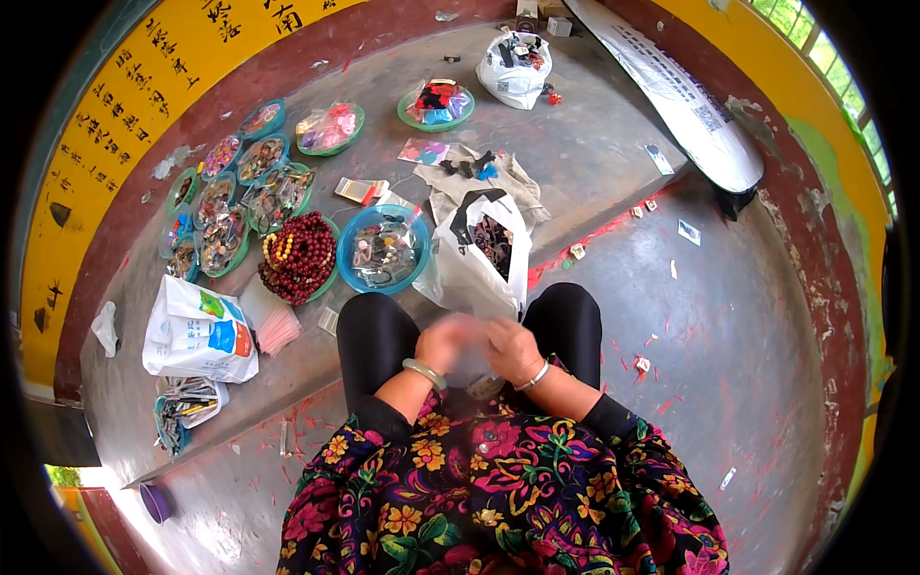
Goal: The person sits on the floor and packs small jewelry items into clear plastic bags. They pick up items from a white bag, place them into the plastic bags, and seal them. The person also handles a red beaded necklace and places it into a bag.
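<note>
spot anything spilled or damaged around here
Yes. Red scraps lie strewn across the floor on the right, like unswept litter, and the maroon wall band at far right has pale patches where its paint looks worn away.

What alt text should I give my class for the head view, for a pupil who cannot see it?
A seated person in a floral top has the left hand and right hand close together between bent knees, something pale and blurred between them. Beyond are an open white bag, a blue bowl and, further left, dark red beads.
</note>
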`<state>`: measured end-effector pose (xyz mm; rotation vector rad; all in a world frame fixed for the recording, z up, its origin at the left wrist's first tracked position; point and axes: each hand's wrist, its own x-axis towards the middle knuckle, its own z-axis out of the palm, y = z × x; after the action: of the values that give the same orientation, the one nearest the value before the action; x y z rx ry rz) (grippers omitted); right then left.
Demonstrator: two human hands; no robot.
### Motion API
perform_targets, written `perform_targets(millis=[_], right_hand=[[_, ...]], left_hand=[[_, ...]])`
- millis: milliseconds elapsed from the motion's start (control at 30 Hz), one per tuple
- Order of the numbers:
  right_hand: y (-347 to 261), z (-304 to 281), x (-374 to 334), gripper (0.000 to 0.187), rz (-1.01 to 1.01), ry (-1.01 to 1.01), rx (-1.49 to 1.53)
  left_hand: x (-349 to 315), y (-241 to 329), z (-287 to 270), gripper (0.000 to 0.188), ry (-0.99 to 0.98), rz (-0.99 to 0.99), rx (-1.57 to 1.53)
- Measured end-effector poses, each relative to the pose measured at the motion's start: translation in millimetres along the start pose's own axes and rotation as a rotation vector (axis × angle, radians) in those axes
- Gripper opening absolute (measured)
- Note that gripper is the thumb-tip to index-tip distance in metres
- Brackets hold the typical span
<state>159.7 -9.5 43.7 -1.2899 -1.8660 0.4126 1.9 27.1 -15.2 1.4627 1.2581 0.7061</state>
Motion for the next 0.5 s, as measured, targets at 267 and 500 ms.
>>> perform_targets(millis=[267, 500], right_hand=[[83, 19, 40, 0.022, 0.517, 0.085, -0.148], [50, 46, 57, 0.015, 0.444, -0.118, -0.193]], left_hand=[[3, 7, 0, 0.009, -0.072, -0.080, 0.094], [8, -2, 0, 0.012, -0.191, -0.035, 0.172]])
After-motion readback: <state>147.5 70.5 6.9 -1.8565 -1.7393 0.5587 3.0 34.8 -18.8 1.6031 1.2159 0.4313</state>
